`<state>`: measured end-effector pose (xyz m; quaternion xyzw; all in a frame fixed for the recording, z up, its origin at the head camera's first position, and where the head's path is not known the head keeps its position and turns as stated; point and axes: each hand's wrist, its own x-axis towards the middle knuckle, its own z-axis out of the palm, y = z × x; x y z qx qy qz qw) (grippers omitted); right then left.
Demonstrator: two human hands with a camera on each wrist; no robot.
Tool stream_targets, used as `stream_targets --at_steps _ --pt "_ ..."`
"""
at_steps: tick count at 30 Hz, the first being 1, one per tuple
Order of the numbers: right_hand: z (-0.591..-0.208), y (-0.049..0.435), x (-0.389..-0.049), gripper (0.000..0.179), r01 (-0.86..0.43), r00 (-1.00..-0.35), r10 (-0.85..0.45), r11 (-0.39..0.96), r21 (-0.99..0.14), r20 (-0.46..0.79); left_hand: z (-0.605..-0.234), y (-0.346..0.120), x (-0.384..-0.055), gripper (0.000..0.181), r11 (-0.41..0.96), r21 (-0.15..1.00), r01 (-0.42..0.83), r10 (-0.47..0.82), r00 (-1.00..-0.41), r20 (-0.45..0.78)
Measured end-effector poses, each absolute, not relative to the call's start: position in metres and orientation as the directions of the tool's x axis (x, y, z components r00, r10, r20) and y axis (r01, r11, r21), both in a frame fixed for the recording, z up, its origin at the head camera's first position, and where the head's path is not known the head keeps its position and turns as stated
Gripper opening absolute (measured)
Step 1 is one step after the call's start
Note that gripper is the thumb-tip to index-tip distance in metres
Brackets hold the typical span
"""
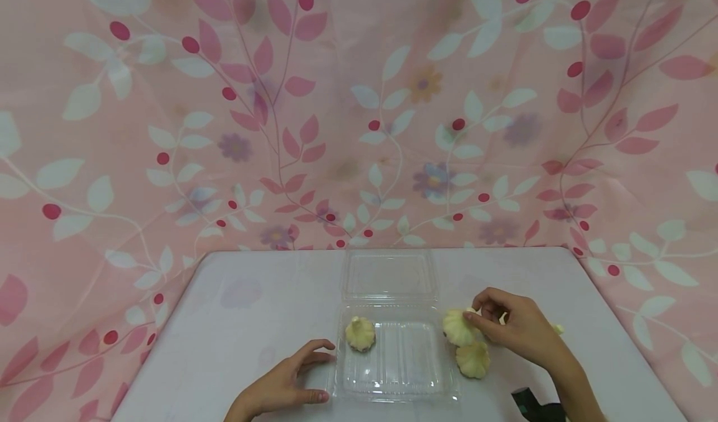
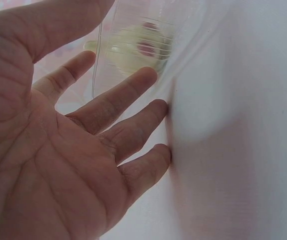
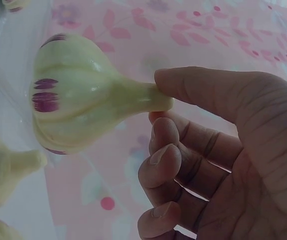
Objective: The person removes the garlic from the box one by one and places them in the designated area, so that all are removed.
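My right hand [image 1: 518,328] pinches a pale garlic bulb [image 1: 460,327] by its stem, just right of a clear plastic clamshell box [image 1: 392,394]. In the right wrist view, thumb and forefinger grip the stem end of this bulb [image 3: 76,95], which has purple marks. Another garlic bulb [image 1: 360,333] sits inside the box's base at upper left. Against the box's left side, my left hand [image 1: 288,375] lies with fingers spread and holds nothing. Through the clear wall, the left wrist view shows the boxed bulb [image 2: 133,50].
A garlic bulb [image 1: 473,359] lies right of the box, and part of another bulb [image 1: 557,329] shows behind the right hand. The box's lid [image 1: 389,275] is folded back. A black object [image 1: 535,406] is by the right forearm. Floral cloth [image 1: 359,98] hangs behind the white table [image 1: 252,310].
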<state>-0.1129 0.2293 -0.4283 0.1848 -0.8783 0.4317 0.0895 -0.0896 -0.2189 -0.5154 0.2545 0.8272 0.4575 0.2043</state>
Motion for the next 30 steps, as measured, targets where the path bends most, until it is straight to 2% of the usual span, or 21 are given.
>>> stream_targets --at_steps 30 --pt "-0.428 0.256 -0.101 0.018 -0.355 -0.934 -0.209 0.63 -0.691 0.289 -0.516 -0.22 -0.09 0.076 0.445 0.856 0.262 0.616 -0.783 -0.081"
